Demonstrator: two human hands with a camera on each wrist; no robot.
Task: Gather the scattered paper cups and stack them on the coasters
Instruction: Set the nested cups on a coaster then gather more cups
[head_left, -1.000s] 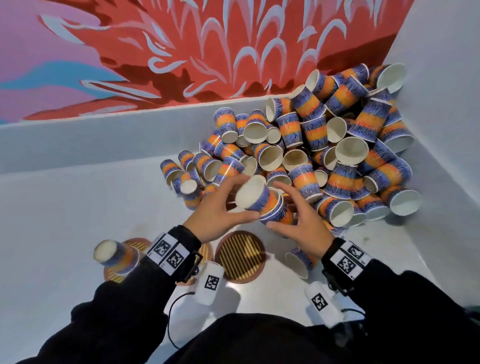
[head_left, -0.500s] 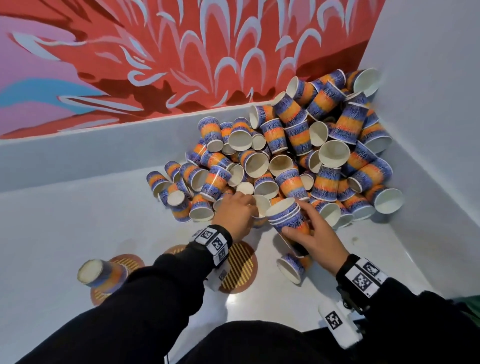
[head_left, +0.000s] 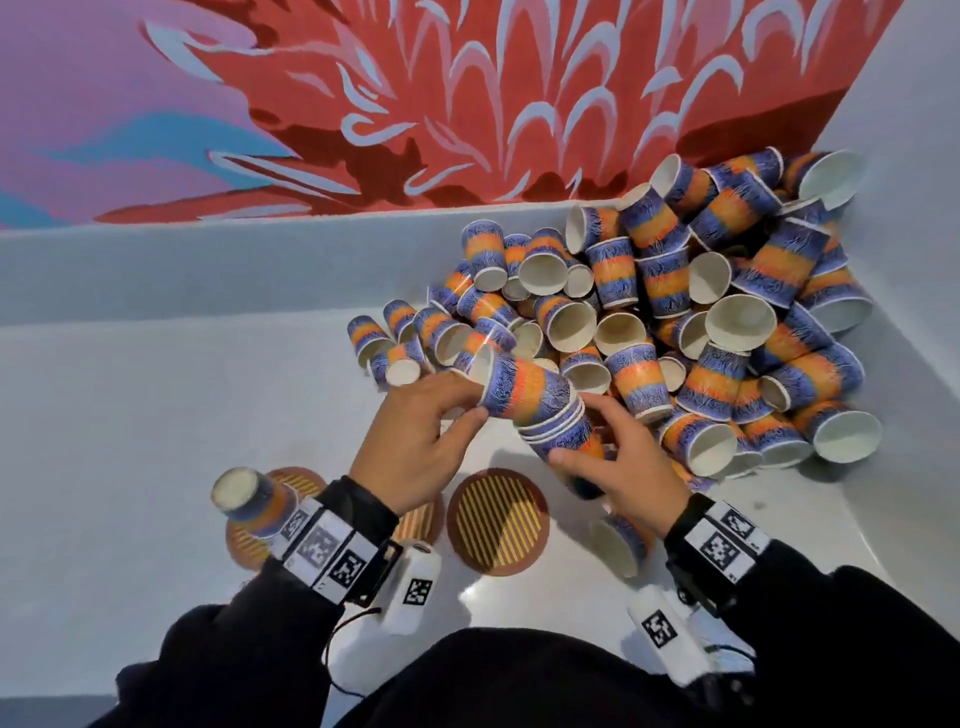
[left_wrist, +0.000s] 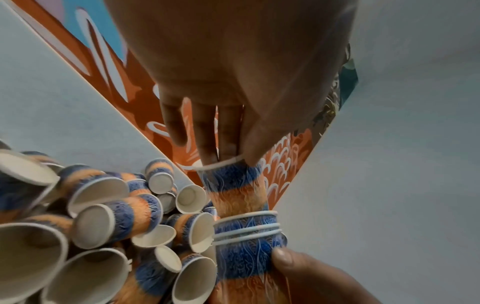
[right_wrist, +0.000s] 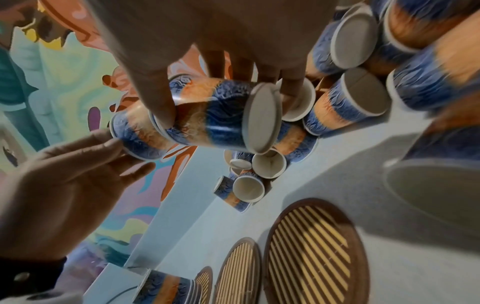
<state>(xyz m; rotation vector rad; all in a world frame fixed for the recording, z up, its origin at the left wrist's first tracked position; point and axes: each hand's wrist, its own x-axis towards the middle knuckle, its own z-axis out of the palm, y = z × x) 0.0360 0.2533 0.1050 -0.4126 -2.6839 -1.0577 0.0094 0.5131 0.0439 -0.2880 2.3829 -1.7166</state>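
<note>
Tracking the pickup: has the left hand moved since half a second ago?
Yes. The left hand has pulled back from the pile, leftward and nearer relative to the bare coaster, bringing a cup to the stack in the right hand.

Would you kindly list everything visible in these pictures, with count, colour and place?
loose cups: dozens, blue and orange, white inside, heaped in the far right corner
nested stack: several cups, blue and orange, held between both hands above the table
upturned stack: cup count unclear, blue and orange, on the leftmost coaster
coasters: three, brown with yellow stripes, in a row at the near edge
table: one, pale grey
mural: one, red, pink and blue, behind the table
left hand: pinches the rim of the newest cup
right hand: grips the nested stack
</note>
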